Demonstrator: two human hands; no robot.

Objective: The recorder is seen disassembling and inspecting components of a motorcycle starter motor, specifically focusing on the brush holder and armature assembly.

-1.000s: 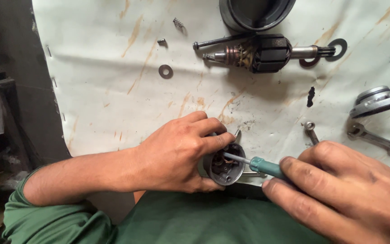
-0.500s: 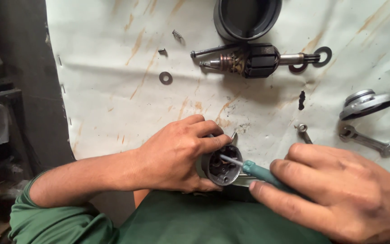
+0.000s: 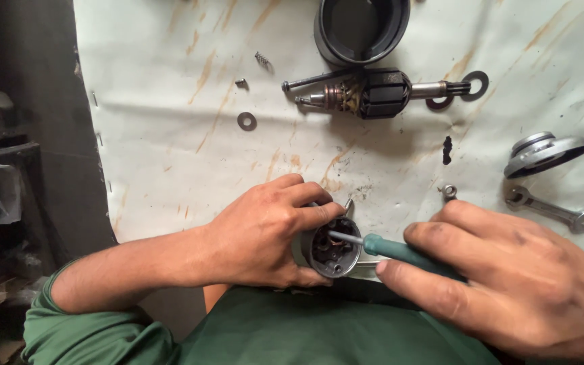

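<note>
We see two bare hands and forearms reaching in from the bottom of the view, with no gloves, rings, watch or bracelet on either. The left hand leads back along a bare forearm to a green sleeve, pushed up in soft folds near the elbow, and the same green cloth covers the body along the lower middle of the picture. The right hand is large and close to us, its fingers and knuckles smudged with dark grime, and its wrist runs out of view before any sleeve shows.
</note>
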